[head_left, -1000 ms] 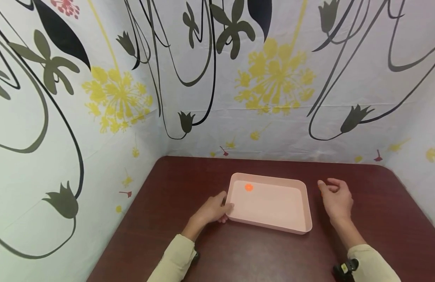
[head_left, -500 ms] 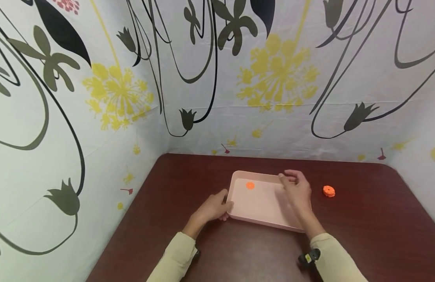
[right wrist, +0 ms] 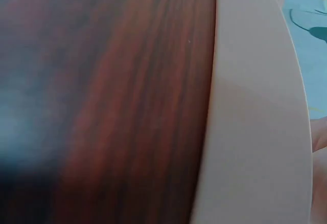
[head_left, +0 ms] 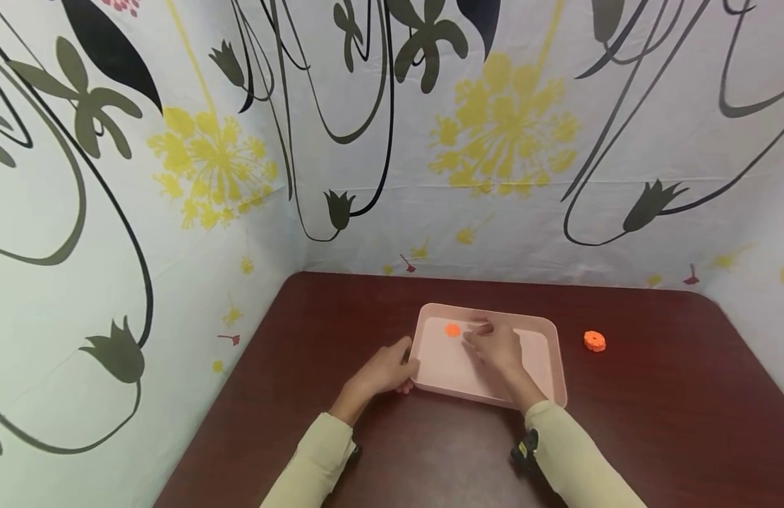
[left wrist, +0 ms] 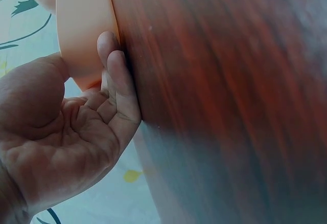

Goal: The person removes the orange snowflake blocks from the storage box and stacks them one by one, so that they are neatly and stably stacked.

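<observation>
A shallow pale pink tray lies on the table. My left hand grips its left end, thumb over the rim; in the left wrist view, that hand's fingers curl under the tray's wall. A small flat orange disc lies inside, near the back left. Over the tray, my right hand is just right of the disc, fingers loosely bent and apart from it. Nothing shows in its grasp. The right wrist view has mostly the tray's outer wall, with little of this hand.
A thicker orange scalloped round piece sits on the dark red wooden table, right of the tray. Patterned fabric hangs behind the table and along both sides.
My right hand has moved left from the orange scalloped piece, which now lies uncovered, to above the tray near the disc. The left hand keeps its grip on the tray.
</observation>
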A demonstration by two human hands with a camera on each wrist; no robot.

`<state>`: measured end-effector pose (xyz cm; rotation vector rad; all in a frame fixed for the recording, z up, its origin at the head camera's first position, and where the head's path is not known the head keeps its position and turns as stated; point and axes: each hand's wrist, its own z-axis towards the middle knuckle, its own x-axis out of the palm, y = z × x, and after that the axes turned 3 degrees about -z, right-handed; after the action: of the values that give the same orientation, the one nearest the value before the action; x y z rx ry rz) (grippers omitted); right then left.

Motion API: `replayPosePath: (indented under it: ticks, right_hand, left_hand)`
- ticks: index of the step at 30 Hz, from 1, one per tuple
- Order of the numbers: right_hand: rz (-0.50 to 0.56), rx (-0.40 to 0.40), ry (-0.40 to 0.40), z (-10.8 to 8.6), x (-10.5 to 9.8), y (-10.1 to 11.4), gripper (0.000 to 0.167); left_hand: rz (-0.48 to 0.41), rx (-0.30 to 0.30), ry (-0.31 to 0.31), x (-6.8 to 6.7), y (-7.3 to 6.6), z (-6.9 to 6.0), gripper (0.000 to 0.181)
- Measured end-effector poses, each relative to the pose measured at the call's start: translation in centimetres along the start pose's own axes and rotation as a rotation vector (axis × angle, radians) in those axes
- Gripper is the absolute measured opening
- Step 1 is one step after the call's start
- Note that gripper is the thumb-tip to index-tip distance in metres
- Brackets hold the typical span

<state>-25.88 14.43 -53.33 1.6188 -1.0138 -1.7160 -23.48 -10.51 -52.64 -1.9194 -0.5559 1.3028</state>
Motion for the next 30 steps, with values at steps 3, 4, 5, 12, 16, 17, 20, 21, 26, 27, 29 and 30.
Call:
replayPosePath:
  ticks: [3,4,5,12,16,17,20,21,26,27,29,30]
  right_hand:
    - [-0.067,-0.075,0.019,0.7,0.7,0.2,0.046]
    - [-0.086,-0.094,0.027,0.9,0.9,0.1,0.046]
    - [-0.103,-0.108,0.037,1.1,1.1,0.1,0.047]
    - [-0.17,-0.131,0.064,1.7,1.7,-0.4,0.048]
    - [-0.225,-0.129,0.066,1.7,2.3,-0.2,0.048]
    - [-0.239,-0.126,0.066,1.6,2.5,0.0,0.048]
    - [-0.276,-0.123,0.052,1.6,2.8,0.4,0.045]
    - [-0.282,-0.117,0.047,1.6,2.8,0.6,0.044]
    - [-0.309,-0.099,0.016,1.6,2.8,0.4,0.036]
    - [-0.312,-0.099,0.01,1.5,2.7,0.4,0.035]
    - [-0.32,-0.106,0.0,1.5,2.7,0.3,0.034]
    - [-0.324,-0.109,-0.001,1.5,2.7,0.3,0.033]
  left_hand:
    - [-0.003,0.004,-0.002,-0.1,0.0,0.0,0.01]
    - [0.0,0.007,-0.003,0.0,0.0,0.0,0.01]
    - [0.0,0.01,-0.004,0.0,0.0,0.0,0.01]
    - [0.005,0.012,-0.003,0.2,0.1,0.2,0.012]
    - [0.011,-0.012,0.003,0.0,0.3,-0.1,0.016]
    - [0.012,-0.019,0.004,-0.1,0.4,-0.1,0.017]
    - [0.013,-0.025,0.006,-0.4,0.5,-0.3,0.017]
    - [0.013,-0.02,0.006,-0.4,0.6,-0.3,0.016]
    - [0.014,0.0,0.01,-0.2,0.5,-0.1,0.014]
    - [0.015,0.002,0.011,-0.1,0.5,0.0,0.014]
    - [0.011,0.003,0.012,-0.1,0.4,0.0,0.014]
    - [0.009,0.003,0.013,0.0,0.4,0.0,0.014]
